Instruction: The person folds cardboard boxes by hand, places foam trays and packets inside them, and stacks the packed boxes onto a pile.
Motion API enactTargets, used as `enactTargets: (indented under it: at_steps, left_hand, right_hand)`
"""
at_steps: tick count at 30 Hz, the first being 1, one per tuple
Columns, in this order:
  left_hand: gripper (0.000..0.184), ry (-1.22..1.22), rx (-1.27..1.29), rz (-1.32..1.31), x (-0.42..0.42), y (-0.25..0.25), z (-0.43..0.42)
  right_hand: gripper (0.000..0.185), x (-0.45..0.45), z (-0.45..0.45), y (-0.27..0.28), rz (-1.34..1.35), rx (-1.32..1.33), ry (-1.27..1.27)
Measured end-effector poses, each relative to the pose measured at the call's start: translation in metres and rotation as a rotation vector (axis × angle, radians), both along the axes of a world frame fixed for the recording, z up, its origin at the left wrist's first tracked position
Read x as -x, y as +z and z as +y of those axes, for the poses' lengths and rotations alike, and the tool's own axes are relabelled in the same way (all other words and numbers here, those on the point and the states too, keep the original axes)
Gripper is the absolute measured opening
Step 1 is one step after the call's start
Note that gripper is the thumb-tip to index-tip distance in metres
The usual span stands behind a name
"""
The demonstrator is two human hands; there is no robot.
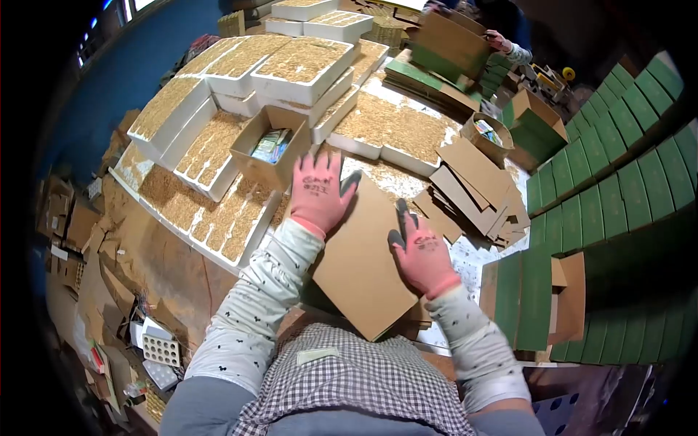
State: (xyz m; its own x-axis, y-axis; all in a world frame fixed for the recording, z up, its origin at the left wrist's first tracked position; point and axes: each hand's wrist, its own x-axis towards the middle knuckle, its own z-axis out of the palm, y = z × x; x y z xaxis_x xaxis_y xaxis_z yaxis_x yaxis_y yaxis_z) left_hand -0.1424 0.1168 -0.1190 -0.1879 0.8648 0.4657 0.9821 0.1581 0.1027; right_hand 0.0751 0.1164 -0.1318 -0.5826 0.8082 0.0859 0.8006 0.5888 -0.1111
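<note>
A flat brown cardboard piece [367,254] lies in front of my body, between my two hands. My left hand [318,192], in a pink glove with dark fingertips, rests with fingers spread along its far left edge. Just beyond those fingers stands an open cardboard box [273,145] holding small colourful packets [272,146]. My right hand [424,254], gloved the same way, touches the right edge of the cardboard; its thumb and forefinger are apart, and the other fingers are partly hidden.
White trays [305,69] filled with light brown grainy material are stacked ahead and left. Loose cardboard sheets [476,189] lie at right, near a round container [487,138] of packets. Green boxes [603,225] form a wall on the right. Another person's hand [498,41] holds a large box [451,43].
</note>
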Motion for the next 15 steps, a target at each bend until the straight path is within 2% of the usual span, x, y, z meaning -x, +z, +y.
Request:
enactTargets:
  at_steps: [1,3,4,5,6,8,10,12,14,15]
  left_hand:
    - [0.042,-0.008,0.455,-0.171,0.006,-0.006,-0.003]
    - [0.039,-0.144,0.171,-0.355,0.021,-0.005,-0.031]
    - [0.038,-0.211,0.021,-0.431,0.030,0.003,-0.046]
    - [0.041,-0.381,-0.281,-0.476,0.041,0.022,-0.061]
    - [0.039,-0.511,-0.495,-0.545,0.054,0.025,-0.072]
    - [0.037,-0.538,-0.630,-0.831,0.057,0.000,-0.083]
    - [0.032,-0.702,-0.500,-1.686,0.069,-0.074,-0.080]
    - [0.035,-0.144,-0.107,-1.313,0.082,-0.100,-0.110]
    - [0.053,-0.051,-0.187,-0.808,0.122,-0.109,-0.110]
    - [0.059,0.138,-0.292,-0.841,0.142,-0.108,-0.104]
  right_hand:
    - [0.039,-0.006,0.004,0.012,0.084,0.184,0.081]
    - [0.028,-0.070,0.055,-0.027,0.407,0.519,0.212]
    - [0.030,-0.080,0.055,-0.002,0.465,0.561,0.084]
    - [0.032,-0.089,0.054,0.025,0.532,0.599,-0.045]
    - [0.047,-0.106,0.053,0.030,0.750,0.638,-0.235]
    - [0.048,-0.095,0.023,0.059,1.010,0.333,0.108]
    - [0.046,-0.056,0.010,0.090,0.394,-0.050,0.473]
    - [0.038,-0.035,0.016,0.039,-0.115,0.051,0.497]
    - [0.036,-0.032,0.015,0.011,-0.021,0.169,0.351]
    - [0.034,-0.034,0.019,0.009,-0.061,0.165,0.397]
